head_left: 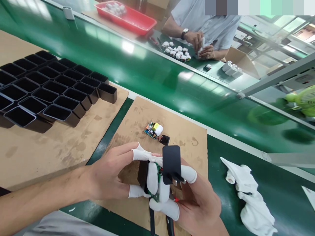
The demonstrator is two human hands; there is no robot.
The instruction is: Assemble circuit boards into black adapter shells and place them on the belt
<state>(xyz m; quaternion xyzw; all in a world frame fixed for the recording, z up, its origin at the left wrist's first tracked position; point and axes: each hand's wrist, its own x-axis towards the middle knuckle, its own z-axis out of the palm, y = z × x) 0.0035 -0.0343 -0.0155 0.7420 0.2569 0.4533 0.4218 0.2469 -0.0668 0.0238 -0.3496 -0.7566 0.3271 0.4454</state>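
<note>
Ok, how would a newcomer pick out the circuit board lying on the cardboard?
Right of the black cases lies a second cardboard sheet. On it, just beyond the left hand and right hand, is the circuit board. It shows a yellow component and, unlike the held board, no hand touches it.

A glossy green belt (157, 75) ran from the upper left to the right edge, mirroring bright light (128, 46). A green desk (287, 209) lay at lower right; a metal beam (278, 77) crossed the upper right, below pale panels (287, 28).
</note>
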